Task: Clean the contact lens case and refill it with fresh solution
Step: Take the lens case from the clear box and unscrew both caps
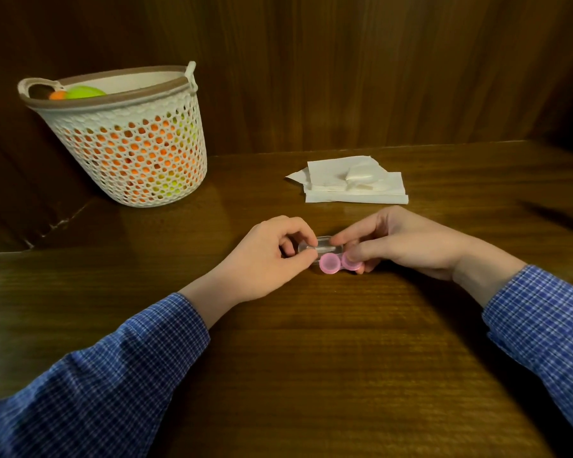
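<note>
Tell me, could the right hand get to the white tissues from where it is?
Probably yes. The tissues lie just beyond the right hand on the table, with nothing between them. But its grip is on the pink lens case, so it must let go first.

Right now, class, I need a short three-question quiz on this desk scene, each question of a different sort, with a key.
1. True or false: both hands, left and right, hold the contact lens case.
2. What colour are the case's two round caps?
3. Where is the pile of tissues? A) inside the basket B) on the table beyond the hands C) under the case

Key: 1 true; 2 pink; 3 B
</note>
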Available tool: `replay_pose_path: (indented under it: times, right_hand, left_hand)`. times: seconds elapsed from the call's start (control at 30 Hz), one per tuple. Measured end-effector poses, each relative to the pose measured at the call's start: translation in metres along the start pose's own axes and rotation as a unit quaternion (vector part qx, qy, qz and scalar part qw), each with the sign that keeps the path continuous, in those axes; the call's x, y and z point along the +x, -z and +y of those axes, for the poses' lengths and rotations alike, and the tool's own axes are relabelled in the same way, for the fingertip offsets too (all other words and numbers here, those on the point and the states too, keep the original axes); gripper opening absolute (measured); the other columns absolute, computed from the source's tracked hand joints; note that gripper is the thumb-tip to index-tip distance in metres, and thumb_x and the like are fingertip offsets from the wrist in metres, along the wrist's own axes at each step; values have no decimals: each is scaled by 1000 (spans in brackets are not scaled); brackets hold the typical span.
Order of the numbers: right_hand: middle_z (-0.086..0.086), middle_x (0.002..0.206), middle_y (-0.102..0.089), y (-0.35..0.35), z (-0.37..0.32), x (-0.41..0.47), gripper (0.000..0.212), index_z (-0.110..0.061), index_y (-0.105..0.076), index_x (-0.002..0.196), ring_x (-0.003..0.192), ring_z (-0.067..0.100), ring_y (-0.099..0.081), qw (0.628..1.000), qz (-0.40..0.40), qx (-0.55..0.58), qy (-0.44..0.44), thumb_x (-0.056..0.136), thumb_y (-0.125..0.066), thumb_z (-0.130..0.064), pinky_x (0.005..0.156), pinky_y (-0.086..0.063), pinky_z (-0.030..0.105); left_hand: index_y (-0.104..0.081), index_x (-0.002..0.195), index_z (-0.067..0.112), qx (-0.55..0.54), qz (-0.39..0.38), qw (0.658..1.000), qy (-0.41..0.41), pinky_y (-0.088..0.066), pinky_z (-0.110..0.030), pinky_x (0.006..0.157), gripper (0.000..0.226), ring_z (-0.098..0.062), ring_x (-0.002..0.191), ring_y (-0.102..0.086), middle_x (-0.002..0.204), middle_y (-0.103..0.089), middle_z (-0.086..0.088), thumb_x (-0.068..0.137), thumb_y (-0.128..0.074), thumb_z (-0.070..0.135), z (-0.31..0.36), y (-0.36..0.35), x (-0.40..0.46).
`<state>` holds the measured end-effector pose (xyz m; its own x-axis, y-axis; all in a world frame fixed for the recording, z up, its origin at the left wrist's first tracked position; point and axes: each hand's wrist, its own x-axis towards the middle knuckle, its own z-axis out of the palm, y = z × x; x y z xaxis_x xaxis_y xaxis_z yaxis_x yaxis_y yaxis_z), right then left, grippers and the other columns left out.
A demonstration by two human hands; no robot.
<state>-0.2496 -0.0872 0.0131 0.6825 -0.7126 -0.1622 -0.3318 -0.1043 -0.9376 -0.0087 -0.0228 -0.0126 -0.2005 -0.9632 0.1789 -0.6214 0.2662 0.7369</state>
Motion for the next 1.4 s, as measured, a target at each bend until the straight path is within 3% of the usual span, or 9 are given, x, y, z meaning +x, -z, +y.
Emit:
replay_pose_path:
  times: [0.23, 0.4, 0.5, 0.6, 0.73, 0.93, 1.03, 1.2, 1.4]
  right_hand:
    - [12, 97, -77, 2, 1, -3, 34, -15, -81, 107, 83, 15, -69, 999, -15, 39, 3, 74, -82, -26, 72, -57, 22]
    - [12, 91, -78, -1, 0, -12, 10, -8, -79, 96, 80, 16, -70, 1000, -1, -7, 27, 86, -77, -11, 69, -57, 22]
    - [8, 90, -79, -6, -1, -21, 6, -15, -80, 92, 82, 18, -74, 996, 20, -77, 37, 87, -78, -14, 73, -61, 25]
    - [-4, 89, -79, -13, -1, -26, 5, -24, -81, 89, 85, 11, -72, 985, 42, -153, 62, 85, -81, -24, 80, -59, 22]
    - [-11, 89, -78, -21, 0, -29, 8, -25, -81, 88, 88, 5, -70, 975, 53, -193, 95, 83, -82, -30, 82, -54, 19]
    - [-17, 91, -74, -27, 8, -33, 16, -32, -77, 93, 85, 3, -69, 967, 84, -207, 121, 81, -82, -42, 72, -55, 15]
    - [-15, 87, -71, -33, 10, -33, 30, -36, -74, 98, 86, -1, -65, 951, 118, -255, 126, 75, -79, -55, 69, -52, 12]
    - [-16, 74, -69, -37, 11, -31, 37, -35, -74, 83, 79, -3, -63, 936, 135, -305, 110, 68, -71, -69, 60, -48, 10]
    - [-15, 71, -70, -39, 10, -33, 39, -33, -75, 83, 76, -1, -65, 936, 134, -304, 115, 68, -69, -68, 59, -49, 12]
  left_hand:
    - [-70, 107, 37, 21, 13, 1000, 3, -48, -10, 64, 16, 6, 77, -57, 107, -59, 15, 97, -69, 24, 0, -1, 0]
    - [-66, 108, 37, 31, 112, 992, -39, -50, -14, 68, 22, -5, 84, -59, 110, -55, 20, 93, -72, 22, 12, 5, -8]
    - [-69, 103, 33, 37, 61, 993, -97, -47, -14, 65, 18, -9, 83, -58, 100, -61, 18, 88, -75, 25, 23, -2, -24]
    - [-74, 100, 28, 51, -15, 990, -133, -45, -14, 65, 13, -11, 87, -60, 104, -64, 15, 88, -78, 24, 30, -13, -32]
    - [-76, 99, 25, 70, -34, 989, -124, -47, -17, 65, 12, -11, 85, -61, 102, -67, 11, 87, -79, 21, 31, -15, -30]
    - [-80, 100, 24, 59, -32, 992, -103, -59, -40, 65, 15, -19, 81, -69, 94, -73, 8, 85, -82, 23, 23, -8, -28]
    - [-80, 103, 22, 50, -36, 992, -107, -61, -36, 65, 19, -18, 81, -71, 98, -75, 9, 84, -83, 22, 22, -7, -27]
    - [-81, 99, 19, 44, -36, 990, -130, -61, -33, 63, 15, -19, 76, -71, 97, -75, 8, 84, -82, 19, 22, -10, -23]
    - [-82, 98, 18, 57, -27, 989, -136, -59, -21, 68, 14, -12, 83, -72, 97, -77, 7, 84, -82, 21, 26, -9, -25]
